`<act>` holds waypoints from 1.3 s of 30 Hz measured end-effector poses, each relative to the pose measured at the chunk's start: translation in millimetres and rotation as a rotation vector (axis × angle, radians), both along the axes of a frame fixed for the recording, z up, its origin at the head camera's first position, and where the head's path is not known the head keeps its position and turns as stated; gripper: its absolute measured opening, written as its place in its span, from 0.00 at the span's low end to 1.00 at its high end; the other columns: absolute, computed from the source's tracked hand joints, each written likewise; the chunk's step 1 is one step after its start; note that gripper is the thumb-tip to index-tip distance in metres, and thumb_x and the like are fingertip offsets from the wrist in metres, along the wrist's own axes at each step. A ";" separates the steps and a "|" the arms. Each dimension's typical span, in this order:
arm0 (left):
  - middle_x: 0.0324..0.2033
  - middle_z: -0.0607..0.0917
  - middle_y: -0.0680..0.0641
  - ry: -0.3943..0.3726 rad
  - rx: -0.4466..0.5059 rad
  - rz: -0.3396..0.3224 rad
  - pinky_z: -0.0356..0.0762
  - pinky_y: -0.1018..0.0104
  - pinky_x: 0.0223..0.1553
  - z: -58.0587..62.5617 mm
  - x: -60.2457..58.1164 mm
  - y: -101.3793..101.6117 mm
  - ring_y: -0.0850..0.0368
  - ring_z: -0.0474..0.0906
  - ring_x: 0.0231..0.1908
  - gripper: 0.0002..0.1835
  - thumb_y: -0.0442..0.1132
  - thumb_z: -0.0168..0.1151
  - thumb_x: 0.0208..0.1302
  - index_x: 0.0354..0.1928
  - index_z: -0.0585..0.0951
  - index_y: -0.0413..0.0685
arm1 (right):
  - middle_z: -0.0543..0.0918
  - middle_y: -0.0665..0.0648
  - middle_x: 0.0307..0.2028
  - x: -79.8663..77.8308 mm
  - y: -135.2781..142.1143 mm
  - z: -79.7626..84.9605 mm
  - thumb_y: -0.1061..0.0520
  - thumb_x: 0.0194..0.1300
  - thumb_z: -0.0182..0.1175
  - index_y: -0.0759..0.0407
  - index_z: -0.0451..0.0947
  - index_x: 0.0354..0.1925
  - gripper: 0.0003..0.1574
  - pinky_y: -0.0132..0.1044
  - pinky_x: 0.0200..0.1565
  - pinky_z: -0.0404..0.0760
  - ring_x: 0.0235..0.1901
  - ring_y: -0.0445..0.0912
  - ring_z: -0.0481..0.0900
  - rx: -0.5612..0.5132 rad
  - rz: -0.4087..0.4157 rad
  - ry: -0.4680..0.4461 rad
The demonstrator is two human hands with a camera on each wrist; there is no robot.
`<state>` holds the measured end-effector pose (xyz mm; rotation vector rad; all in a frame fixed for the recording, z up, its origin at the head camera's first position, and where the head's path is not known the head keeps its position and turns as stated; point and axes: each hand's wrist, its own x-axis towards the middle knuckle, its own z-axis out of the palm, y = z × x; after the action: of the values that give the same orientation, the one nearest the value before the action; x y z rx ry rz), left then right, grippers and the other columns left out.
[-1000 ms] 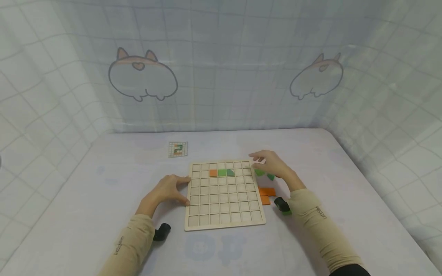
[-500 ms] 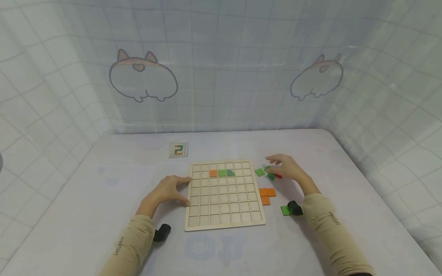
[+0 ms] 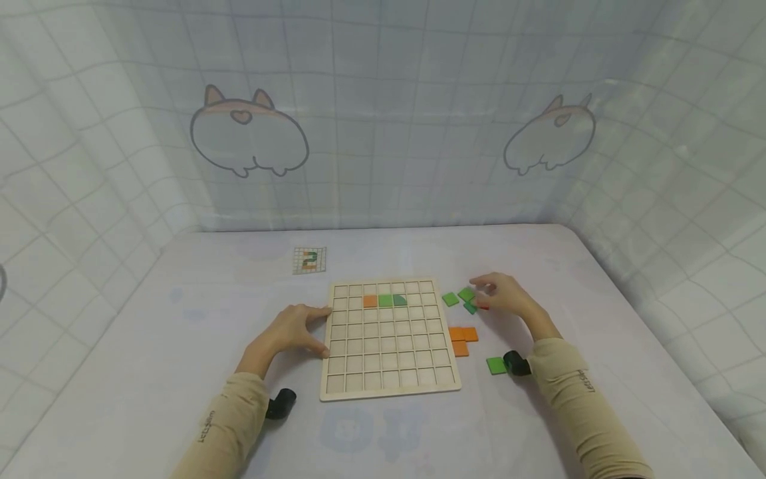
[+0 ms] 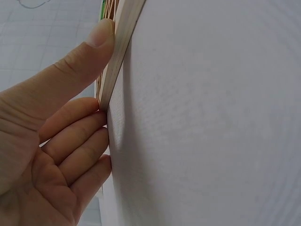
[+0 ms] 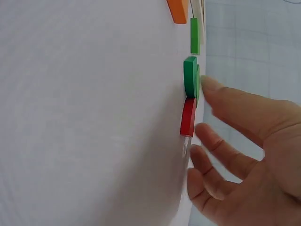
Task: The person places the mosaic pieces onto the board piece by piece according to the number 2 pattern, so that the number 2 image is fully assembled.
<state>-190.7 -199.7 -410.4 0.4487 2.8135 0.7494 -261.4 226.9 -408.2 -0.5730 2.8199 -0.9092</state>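
Note:
A wooden grid board (image 3: 389, 342) lies on the table, with an orange square tile (image 3: 370, 301), a light green square tile (image 3: 385, 301) and a dark green rounded tile (image 3: 399, 301) in one of its upper rows. My left hand (image 3: 293, 329) rests against the board's left edge, its thumb and fingers spread along it. Over the loose tiles right of the board hovers my right hand (image 3: 503, 296), thumb and fingers apart. Beneath and beside it lie a light green tile (image 3: 466, 294), a dark green tile (image 5: 190, 76) and a partly hidden red tile (image 5: 188, 117). I see nothing held in it.
Several orange tiles (image 3: 459, 334) sit by the board's right edge. Another green tile (image 3: 450, 299) lies near its upper right corner, and one more green tile (image 3: 496, 365) beside the right wrist camera (image 3: 516, 363). A small pattern card (image 3: 309, 260) lies behind the board.
My right hand has moved right, from the board's upper right corner to above the loose tiles, uncovering green tiles. The left hand stays at the board's edge.

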 end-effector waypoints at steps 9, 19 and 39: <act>0.58 0.74 0.35 0.008 0.013 0.003 0.64 0.43 0.62 -0.1 1.7 0.0 0.35 0.66 0.61 0.47 0.47 0.81 0.30 0.59 0.75 0.39 | 0.78 0.61 0.37 4.7 -8.7 -2.2 0.55 0.51 0.71 0.66 0.79 0.49 0.27 0.39 0.36 0.75 0.35 0.51 0.72 0.035 0.055 -0.002; 0.59 0.74 0.36 0.007 0.018 -0.001 0.63 0.43 0.63 0.1 2.2 1.1 0.35 0.66 0.61 0.47 0.47 0.81 0.31 0.60 0.74 0.39 | 0.83 0.58 0.32 6.3 -15.9 -2.4 0.67 0.54 0.64 0.69 0.81 0.43 0.15 0.36 0.33 0.77 0.30 0.46 0.74 0.029 0.054 -0.015; 0.59 0.74 0.35 0.006 0.018 0.009 0.63 0.43 0.63 -3.3 1.1 0.4 0.35 0.65 0.61 0.48 0.47 0.81 0.30 0.60 0.74 0.39 | 0.80 0.53 0.28 9.9 -18.1 -2.0 0.61 0.54 0.67 0.67 0.83 0.40 0.14 0.34 0.30 0.73 0.28 0.44 0.71 0.042 0.100 -0.002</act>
<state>-189.6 -199.3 -413.7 0.4422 2.8185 0.7766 -251.5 208.7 -410.2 -0.6994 2.7734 -0.8302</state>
